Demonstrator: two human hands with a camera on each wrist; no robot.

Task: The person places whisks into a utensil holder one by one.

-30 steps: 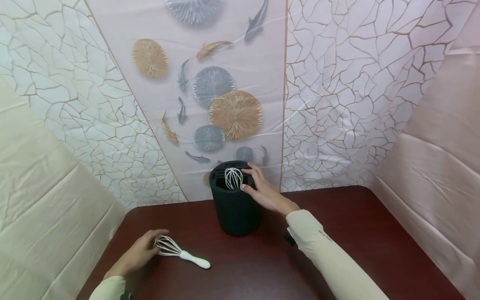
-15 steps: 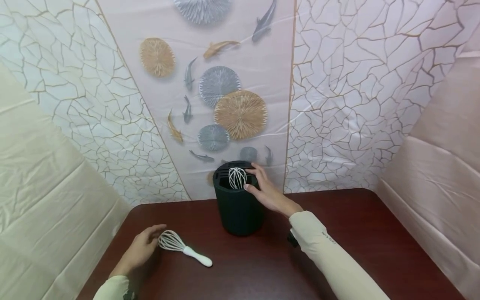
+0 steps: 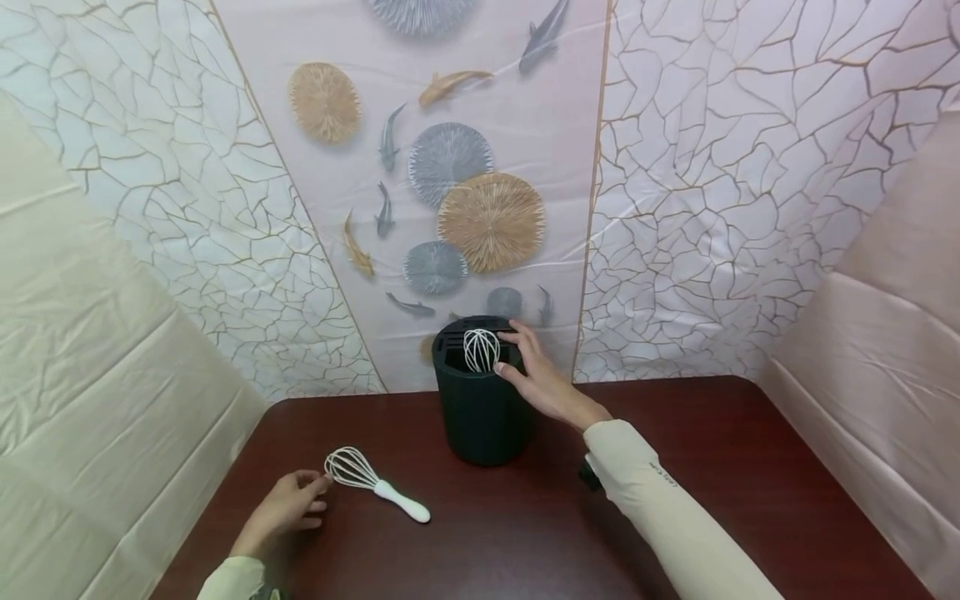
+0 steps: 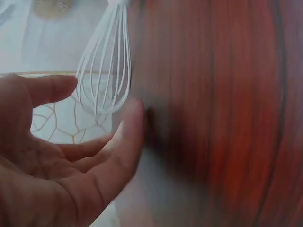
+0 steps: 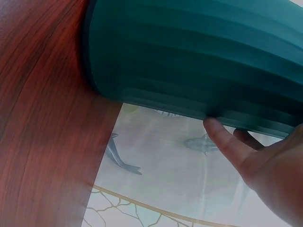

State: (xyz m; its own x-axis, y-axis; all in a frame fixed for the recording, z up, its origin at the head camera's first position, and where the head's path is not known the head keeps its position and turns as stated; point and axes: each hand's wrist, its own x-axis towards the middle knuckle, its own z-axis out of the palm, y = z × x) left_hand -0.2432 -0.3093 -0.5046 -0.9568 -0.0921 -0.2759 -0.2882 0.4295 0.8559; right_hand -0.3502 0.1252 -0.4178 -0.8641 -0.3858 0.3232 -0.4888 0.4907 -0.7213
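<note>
A white whisk lies on the table at the left, its wire loops toward my left hand and its handle pointing right and nearer to me. My left fingertips are right at the end of the loops; in the left wrist view the thumb and fingers are parted and bent beside the wires. A second whisk stands in the dark green utensil holder, wires up, handle hidden inside. My right hand holds the holder's right rim, thumb in front and fingers behind, with one fingertip against the outer wall.
The dark red table ends at a wall cloth printed with fish and round shapes, close behind the holder. Pale padded panels stand along both sides.
My left hand has drawn back slightly from the whisk's wires, its fingers bending more. My right hand stays at the holder's rim. The head view has shifted a little.
</note>
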